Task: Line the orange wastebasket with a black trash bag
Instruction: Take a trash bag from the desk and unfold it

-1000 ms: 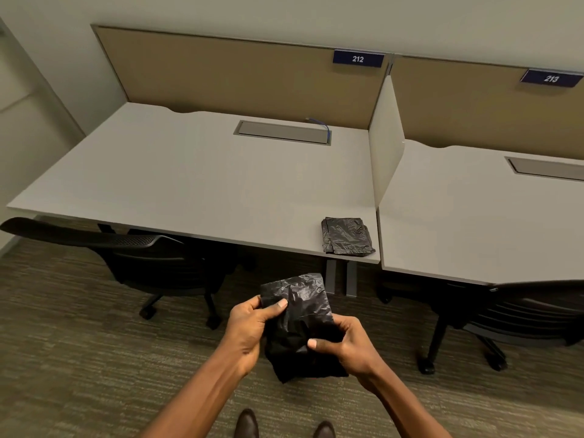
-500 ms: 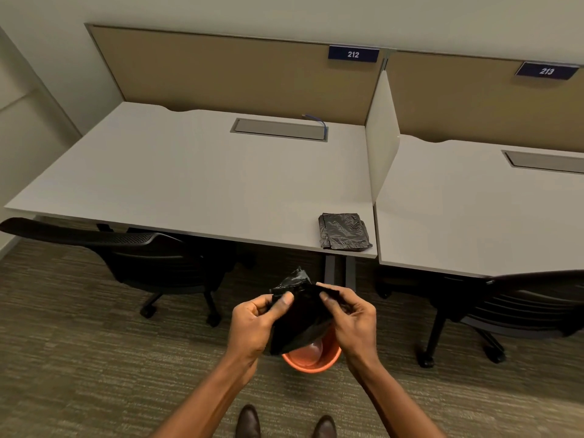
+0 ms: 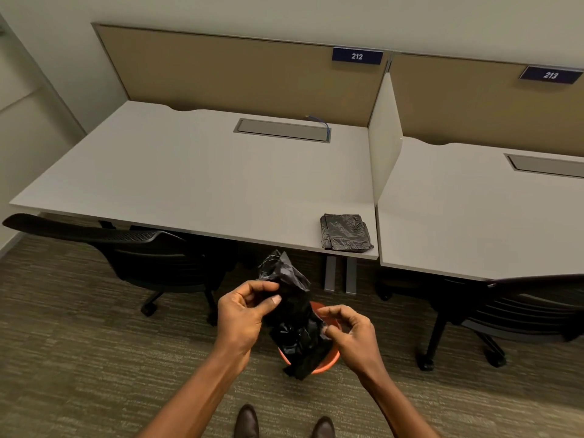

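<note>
Grey desks (image 3: 196, 181), striped carpet (image 3: 72, 358)

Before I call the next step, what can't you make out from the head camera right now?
- Orange wastebasket: inside and most of its rim hidden by the black trash bag.
- Bag's opening: lost in crumpled folds.
- Folded bags on the desk: count unclear.

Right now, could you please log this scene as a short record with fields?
left hand: pinching bag top
right hand: pinching bag side
bag: black, crumpled, partly unfolded, held in front of the bin
bin: orange, on carpet, mostly hidden by bag
spare bags: folded on desk corner
desk: labelled 212
lining: not done
</note>
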{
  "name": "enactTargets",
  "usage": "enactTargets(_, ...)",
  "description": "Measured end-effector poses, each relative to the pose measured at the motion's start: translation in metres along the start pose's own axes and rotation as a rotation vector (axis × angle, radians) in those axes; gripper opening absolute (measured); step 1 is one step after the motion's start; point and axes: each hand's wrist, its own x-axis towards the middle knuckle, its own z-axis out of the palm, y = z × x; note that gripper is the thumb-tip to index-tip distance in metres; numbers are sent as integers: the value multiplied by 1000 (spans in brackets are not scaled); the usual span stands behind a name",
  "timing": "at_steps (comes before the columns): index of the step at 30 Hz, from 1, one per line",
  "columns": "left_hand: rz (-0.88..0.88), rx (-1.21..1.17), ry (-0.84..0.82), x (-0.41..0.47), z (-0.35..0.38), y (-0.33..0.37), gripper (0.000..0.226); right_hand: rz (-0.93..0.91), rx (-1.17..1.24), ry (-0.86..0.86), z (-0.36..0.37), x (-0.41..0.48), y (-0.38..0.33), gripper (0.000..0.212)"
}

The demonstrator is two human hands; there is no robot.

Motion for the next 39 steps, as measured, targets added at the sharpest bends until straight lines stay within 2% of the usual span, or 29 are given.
enactTargets(3,126,209,-72,-5,4,-3,33,0,177,100,8,3,-22,6)
enactTargets(4,167,284,-91,-7,6,-4,34,11,243,141,11,4,-30,9)
enactTargets(6,248,422,-131,-12,7,-7,38,53,293,176,15,8,-41,27)
enactTargets(8,357,540,-191,-17,7,-8,39,99,232,162,19,12,-48,46)
enactTargets(10,498,635,-281,-21,7,-10,35,165,155,140,23,15,-51,54)
enactTargets(12,616,715,-353,-24,7,-14,29,219,64,123,27,18,-52,46)
enactTargets(14,653,753,-387,-26,6,-19,29,233,53,134,30,19,-49,22)
enactTargets(15,639,759,-386,-27,6,-21,29,233,73,149,31,19,-48,13)
enactTargets(18,500,734,-317,-32,1,-27,26,262,196,138,29,16,-41,15)
enactTargets(21,207,592,-211,-31,-1,-33,33,286,309,110,25,13,-38,13)
enactTargets(24,-107,334,-21,-22,-2,-41,44,270,332,67,23,10,-34,5)
enactTargets(25,-189,232,35,-19,-1,-41,42,264,329,57,22,8,-34,2)
enactTargets(27,-270,98,94,-12,2,-39,19,250,314,54,20,8,-33,8)
enactTargets(28,-291,46,92,-10,5,-36,14,241,306,48,20,8,-32,12)
enactTargets(30,-317,-24,54,-9,11,-32,46,224,295,33,19,6,-33,18)
enactTargets(32,-302,18,0,-11,15,-23,79,201,280,43,20,4,-34,22)
enactTargets(34,-282,114,-63,-15,19,-21,93,177,273,57,19,3,-34,27)
enactTargets(35,-287,137,-81,-16,21,-22,87,166,279,50,18,2,-34,29)
enactTargets(39,-369,87,-166,-17,26,-22,29,120,274,-22,13,1,-30,27)
